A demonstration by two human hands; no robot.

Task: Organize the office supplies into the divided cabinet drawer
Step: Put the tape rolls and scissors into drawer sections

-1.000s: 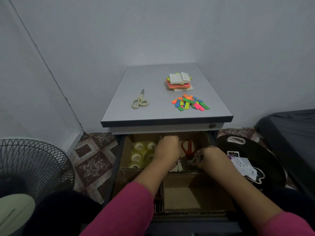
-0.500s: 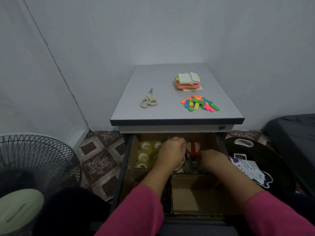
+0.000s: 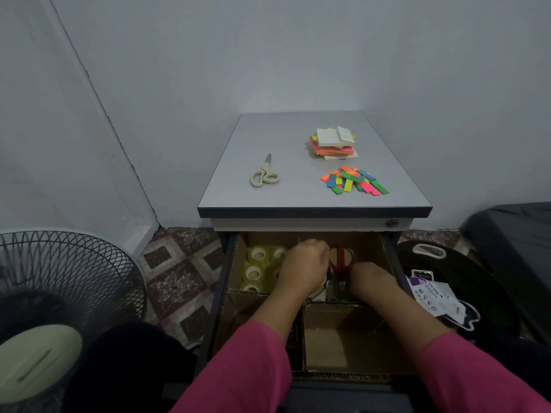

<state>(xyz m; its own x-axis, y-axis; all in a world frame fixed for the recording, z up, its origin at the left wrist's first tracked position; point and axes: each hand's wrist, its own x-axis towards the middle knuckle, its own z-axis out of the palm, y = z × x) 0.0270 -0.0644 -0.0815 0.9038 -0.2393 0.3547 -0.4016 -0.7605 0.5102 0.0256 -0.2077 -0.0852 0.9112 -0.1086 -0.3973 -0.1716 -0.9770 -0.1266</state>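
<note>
From the head view, your left hand [image 3: 302,268] and right hand [image 3: 371,278] sat curled in the drawer [image 3: 387,254] beside the red scissors [image 3: 340,260]; what they gripped was hidden. Beige scissors [image 3: 264,175] and colored strips [image 3: 353,181] lay on the tabletop [image 3: 286,138].

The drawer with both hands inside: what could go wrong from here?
1. The red scissors lie between the left hand and right hand; a finger may meet the blades.
2. The cardboard divider looks thin; pressing may bend it.
3. The tape rolls crowd the left hand and may get knocked.
</note>
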